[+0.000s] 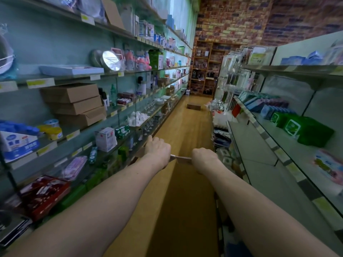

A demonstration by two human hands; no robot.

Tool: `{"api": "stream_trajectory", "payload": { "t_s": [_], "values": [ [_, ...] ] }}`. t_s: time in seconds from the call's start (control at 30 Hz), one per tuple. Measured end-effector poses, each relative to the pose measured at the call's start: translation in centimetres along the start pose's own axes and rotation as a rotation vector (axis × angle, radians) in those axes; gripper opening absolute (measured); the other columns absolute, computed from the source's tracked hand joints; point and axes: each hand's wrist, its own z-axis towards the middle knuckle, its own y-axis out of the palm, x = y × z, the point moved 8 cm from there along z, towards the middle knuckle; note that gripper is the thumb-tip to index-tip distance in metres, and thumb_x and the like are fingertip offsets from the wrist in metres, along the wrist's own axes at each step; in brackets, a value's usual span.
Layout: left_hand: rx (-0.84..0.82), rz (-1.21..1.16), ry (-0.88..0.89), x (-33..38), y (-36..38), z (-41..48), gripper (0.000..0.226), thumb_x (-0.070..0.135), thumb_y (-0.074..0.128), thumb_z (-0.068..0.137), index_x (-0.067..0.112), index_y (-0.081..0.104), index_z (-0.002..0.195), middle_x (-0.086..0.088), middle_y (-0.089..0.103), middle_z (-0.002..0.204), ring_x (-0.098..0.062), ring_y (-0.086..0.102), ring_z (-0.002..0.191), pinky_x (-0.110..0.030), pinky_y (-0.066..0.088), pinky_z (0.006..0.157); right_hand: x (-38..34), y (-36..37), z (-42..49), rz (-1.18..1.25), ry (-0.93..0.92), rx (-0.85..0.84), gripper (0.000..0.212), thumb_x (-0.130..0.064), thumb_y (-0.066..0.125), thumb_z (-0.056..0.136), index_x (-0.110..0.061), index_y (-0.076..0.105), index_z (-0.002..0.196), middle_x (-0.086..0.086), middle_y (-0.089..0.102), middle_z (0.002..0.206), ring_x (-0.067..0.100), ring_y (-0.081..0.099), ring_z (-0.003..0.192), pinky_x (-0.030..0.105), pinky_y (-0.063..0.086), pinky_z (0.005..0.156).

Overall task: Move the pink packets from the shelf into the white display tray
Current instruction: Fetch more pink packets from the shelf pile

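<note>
Gripped tall brown cardboard box [185, 201] far rim w/ L hand [157, 151] + R hand [204, 158], fingers curled over it; prob. carrying. Needed level hold.

Pink packets [327, 168] blurred, seemingly flat on right shelf [300, 156]

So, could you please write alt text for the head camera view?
Two bare arms reach forward, left hand and right hand gripping the far edge of a large cardboard box in a shop aisle, stocked shelves on both sides.

Wooden floor [187, 127], brick back wall [232, 19], stocked shelving [74, 78] either side
</note>
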Motion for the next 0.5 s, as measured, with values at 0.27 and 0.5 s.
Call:
{"api": "stream_trajectory", "payload": {
  "t_s": [0.27, 0.5],
  "values": [
    [0.023, -0.048, -0.008, -3.9, 0.1, 11.8, 0.028, 0.020, 0.056, 0.092, 0.011, 0.060, 0.119, -0.011, 0.054, 0.127, -0.029, 0.044, 0.123, -0.048, 0.023, 0.113, -0.7, -3.4, 11.8, -0.038, -0.010, 0.025, 0.018, -0.005, 0.049, 0.094, -0.009, 0.058, 0.110, 0.001, 0.044, 0.073, 0.019, 0.052, 0.077, 0.027, 0.042, 0.065],
    [0.024, -0.060, -0.030, -6.7, 1.0, 19.5, 0.028, 0.020, 0.059, 0.090, 0.012, 0.061, 0.117, -0.011, 0.054, 0.126, -0.029, 0.044, 0.122, -0.048, 0.023, 0.113, -1.8, -4.9, 19.7, -0.054, -0.039, 0.064, 0.020, -0.006, 0.051, 0.094, -0.009, 0.060, 0.111, 0.002, 0.048, 0.078, 0.020, 0.052, 0.075, 0.027, 0.042, 0.064]
  ]
}}
